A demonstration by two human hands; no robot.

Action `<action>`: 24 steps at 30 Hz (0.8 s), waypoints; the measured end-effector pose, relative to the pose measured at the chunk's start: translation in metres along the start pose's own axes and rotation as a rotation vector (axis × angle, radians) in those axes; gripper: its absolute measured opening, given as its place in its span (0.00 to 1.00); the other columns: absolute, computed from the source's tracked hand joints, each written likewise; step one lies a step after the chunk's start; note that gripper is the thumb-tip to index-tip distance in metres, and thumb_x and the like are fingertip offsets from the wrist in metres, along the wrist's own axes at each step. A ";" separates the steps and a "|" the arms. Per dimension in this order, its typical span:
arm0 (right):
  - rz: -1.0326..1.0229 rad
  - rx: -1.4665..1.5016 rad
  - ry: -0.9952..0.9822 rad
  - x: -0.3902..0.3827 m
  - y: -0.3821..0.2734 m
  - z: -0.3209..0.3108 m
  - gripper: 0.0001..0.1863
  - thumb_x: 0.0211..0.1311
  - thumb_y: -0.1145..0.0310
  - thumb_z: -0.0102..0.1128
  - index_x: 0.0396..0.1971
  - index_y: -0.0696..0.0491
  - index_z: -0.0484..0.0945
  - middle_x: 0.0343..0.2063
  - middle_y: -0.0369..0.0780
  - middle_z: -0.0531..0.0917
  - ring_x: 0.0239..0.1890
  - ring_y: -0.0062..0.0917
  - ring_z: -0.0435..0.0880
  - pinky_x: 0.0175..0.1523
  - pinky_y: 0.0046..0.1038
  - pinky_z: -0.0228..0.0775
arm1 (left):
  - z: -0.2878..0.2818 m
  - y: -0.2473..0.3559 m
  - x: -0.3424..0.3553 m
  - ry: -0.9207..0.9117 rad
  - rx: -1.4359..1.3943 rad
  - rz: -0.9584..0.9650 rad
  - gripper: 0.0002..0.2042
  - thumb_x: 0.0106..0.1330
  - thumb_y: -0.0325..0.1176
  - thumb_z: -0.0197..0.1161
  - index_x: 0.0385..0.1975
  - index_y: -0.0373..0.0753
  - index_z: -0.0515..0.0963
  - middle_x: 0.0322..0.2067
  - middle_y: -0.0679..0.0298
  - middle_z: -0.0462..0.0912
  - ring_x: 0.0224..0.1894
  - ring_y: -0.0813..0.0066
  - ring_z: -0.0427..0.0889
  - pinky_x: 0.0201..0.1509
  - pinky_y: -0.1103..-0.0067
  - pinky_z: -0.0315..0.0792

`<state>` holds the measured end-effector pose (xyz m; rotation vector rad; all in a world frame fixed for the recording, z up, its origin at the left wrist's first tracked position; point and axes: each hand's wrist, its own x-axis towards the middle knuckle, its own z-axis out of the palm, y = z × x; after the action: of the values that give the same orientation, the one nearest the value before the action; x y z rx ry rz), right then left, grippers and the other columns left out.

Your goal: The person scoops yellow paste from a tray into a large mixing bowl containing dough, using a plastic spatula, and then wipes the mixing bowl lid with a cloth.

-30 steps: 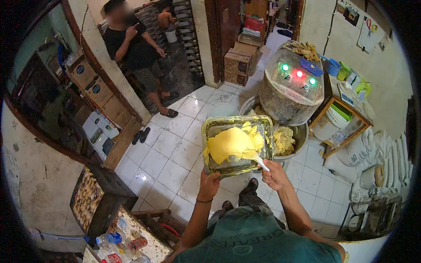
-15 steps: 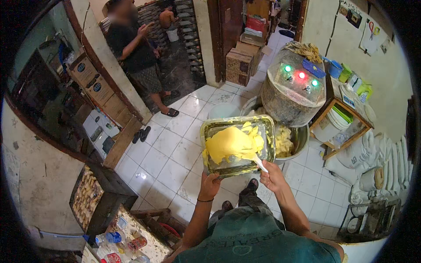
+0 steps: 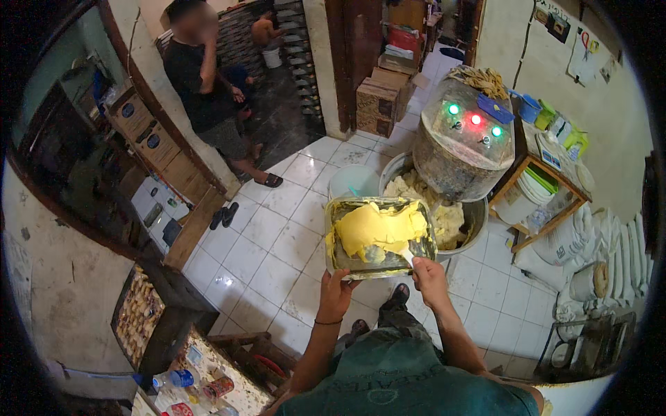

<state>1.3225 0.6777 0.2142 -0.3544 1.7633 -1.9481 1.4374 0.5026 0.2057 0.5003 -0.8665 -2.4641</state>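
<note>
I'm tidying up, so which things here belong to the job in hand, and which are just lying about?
In use:
tray, held by the left hand
yellow paste in it
white-handled tool, in the right hand
probably the bowl of dough beyond

Seemingly just lying about:
unworn sandals
bottles, lower left
cardboard boxes
</note>
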 end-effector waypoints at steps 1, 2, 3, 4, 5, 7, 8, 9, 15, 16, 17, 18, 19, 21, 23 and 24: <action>-0.147 -0.216 0.031 0.000 -0.001 0.000 0.17 0.59 0.61 0.46 0.20 0.59 0.72 0.08 0.32 0.66 0.10 0.15 0.61 0.16 0.19 0.49 | 0.000 -0.002 0.000 0.042 0.014 -0.012 0.17 0.53 0.22 0.50 0.44 0.35 0.63 0.39 0.59 0.72 0.39 0.67 0.75 0.43 0.71 0.74; -0.189 -0.297 0.060 -0.004 -0.005 0.000 0.16 0.59 0.63 0.46 0.21 0.60 0.73 0.10 0.35 0.69 0.13 0.17 0.65 0.18 0.22 0.53 | 0.001 -0.004 -0.001 0.040 0.016 -0.016 0.17 0.53 0.22 0.50 0.44 0.35 0.63 0.39 0.59 0.72 0.39 0.67 0.75 0.43 0.71 0.74; -0.188 -0.296 0.065 -0.005 -0.007 0.001 0.16 0.59 0.63 0.46 0.21 0.60 0.73 0.10 0.35 0.69 0.13 0.17 0.65 0.18 0.22 0.53 | 0.002 -0.006 -0.003 0.038 0.008 0.013 0.16 0.53 0.22 0.50 0.44 0.35 0.63 0.39 0.60 0.72 0.39 0.67 0.75 0.43 0.70 0.74; -0.286 -0.388 0.081 -0.006 -0.009 0.002 0.14 0.58 0.64 0.47 0.23 0.60 0.74 0.10 0.37 0.70 0.13 0.18 0.66 0.19 0.22 0.55 | 0.003 -0.008 -0.005 0.037 -0.001 0.041 0.16 0.53 0.22 0.50 0.43 0.35 0.63 0.39 0.60 0.72 0.39 0.67 0.75 0.43 0.70 0.73; -0.383 -0.480 0.098 -0.007 -0.010 0.003 0.13 0.57 0.65 0.48 0.24 0.60 0.74 0.10 0.39 0.71 0.14 0.18 0.67 0.19 0.23 0.57 | -0.001 -0.010 -0.004 0.034 0.001 0.037 0.16 0.53 0.22 0.50 0.43 0.35 0.63 0.39 0.60 0.72 0.39 0.67 0.75 0.43 0.70 0.73; -0.353 -0.508 0.117 -0.009 -0.014 0.007 0.11 0.56 0.67 0.50 0.25 0.60 0.75 0.10 0.42 0.71 0.13 0.20 0.69 0.20 0.24 0.59 | -0.003 -0.013 0.001 0.029 -0.087 0.012 0.16 0.53 0.22 0.50 0.43 0.35 0.63 0.40 0.60 0.72 0.40 0.67 0.74 0.44 0.70 0.73; -0.363 -0.532 0.131 -0.009 -0.014 0.007 0.11 0.56 0.67 0.50 0.25 0.60 0.75 0.10 0.42 0.71 0.13 0.21 0.69 0.20 0.25 0.59 | -0.004 -0.014 0.001 0.024 -0.086 0.008 0.16 0.53 0.22 0.50 0.43 0.35 0.63 0.40 0.60 0.72 0.40 0.67 0.74 0.44 0.70 0.73; -0.372 -0.555 0.145 -0.010 -0.013 0.006 0.10 0.55 0.67 0.51 0.25 0.60 0.75 0.10 0.42 0.71 0.12 0.22 0.69 0.19 0.25 0.59 | -0.004 -0.016 0.001 0.034 -0.093 0.003 0.16 0.53 0.22 0.50 0.44 0.36 0.63 0.39 0.60 0.72 0.40 0.67 0.74 0.44 0.70 0.73; -0.251 -0.350 0.120 -0.007 0.004 0.000 0.13 0.57 0.66 0.49 0.21 0.60 0.73 0.09 0.38 0.69 0.13 0.18 0.66 0.18 0.22 0.56 | 0.009 -0.015 -0.004 0.081 -0.100 0.042 0.17 0.52 0.22 0.51 0.44 0.37 0.64 0.38 0.61 0.73 0.39 0.67 0.75 0.42 0.73 0.73; -0.127 -0.249 0.074 -0.006 0.005 -0.002 0.14 0.57 0.65 0.48 0.20 0.60 0.72 0.09 0.35 0.69 0.13 0.16 0.64 0.18 0.21 0.54 | 0.012 -0.015 -0.004 0.094 -0.093 0.045 0.17 0.52 0.22 0.51 0.44 0.37 0.64 0.37 0.61 0.73 0.39 0.67 0.75 0.42 0.73 0.73; -0.130 -0.252 0.078 -0.006 0.008 -0.003 0.14 0.57 0.65 0.48 0.20 0.60 0.72 0.09 0.35 0.69 0.13 0.16 0.64 0.18 0.21 0.54 | 0.011 -0.015 -0.003 0.089 -0.096 0.043 0.17 0.52 0.22 0.51 0.44 0.37 0.64 0.37 0.61 0.73 0.39 0.67 0.75 0.42 0.73 0.73; -0.093 -0.180 0.088 -0.007 0.009 -0.002 0.14 0.58 0.65 0.47 0.19 0.60 0.72 0.10 0.33 0.68 0.13 0.15 0.63 0.18 0.20 0.53 | 0.010 -0.016 -0.003 0.075 -0.094 0.040 0.17 0.52 0.22 0.51 0.44 0.37 0.64 0.38 0.61 0.73 0.39 0.68 0.75 0.42 0.73 0.73; -0.059 -0.108 0.097 -0.007 0.010 -0.001 0.15 0.58 0.64 0.46 0.19 0.59 0.71 0.10 0.30 0.66 0.14 0.13 0.61 0.18 0.18 0.51 | 0.008 -0.016 -0.002 0.059 -0.093 0.041 0.17 0.52 0.23 0.51 0.44 0.37 0.64 0.38 0.61 0.73 0.39 0.68 0.75 0.42 0.73 0.73; -0.043 -0.045 0.085 -0.005 0.015 -0.004 0.15 0.59 0.64 0.46 0.19 0.58 0.72 0.10 0.29 0.66 0.13 0.12 0.59 0.17 0.18 0.50 | 0.008 -0.017 0.002 0.052 -0.073 0.044 0.17 0.52 0.23 0.51 0.44 0.35 0.64 0.39 0.60 0.73 0.39 0.67 0.75 0.42 0.72 0.73; -0.011 0.049 0.041 -0.003 0.017 -0.004 0.15 0.59 0.63 0.46 0.18 0.57 0.71 0.10 0.29 0.66 0.13 0.11 0.58 0.17 0.18 0.50 | 0.001 -0.018 0.006 0.055 -0.045 0.051 0.18 0.52 0.24 0.50 0.45 0.33 0.64 0.40 0.58 0.72 0.40 0.65 0.75 0.42 0.72 0.74; -0.053 0.040 0.042 -0.004 0.014 -0.003 0.16 0.59 0.62 0.46 0.17 0.57 0.71 0.09 0.29 0.66 0.13 0.11 0.58 0.17 0.17 0.50 | -0.001 -0.019 0.009 0.062 -0.072 0.018 0.17 0.52 0.24 0.51 0.44 0.35 0.64 0.39 0.60 0.73 0.38 0.68 0.75 0.40 0.73 0.74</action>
<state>1.3271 0.6816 0.2010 -0.3513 1.7553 -2.0387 1.4244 0.5106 0.1908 0.5377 -0.7520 -2.4406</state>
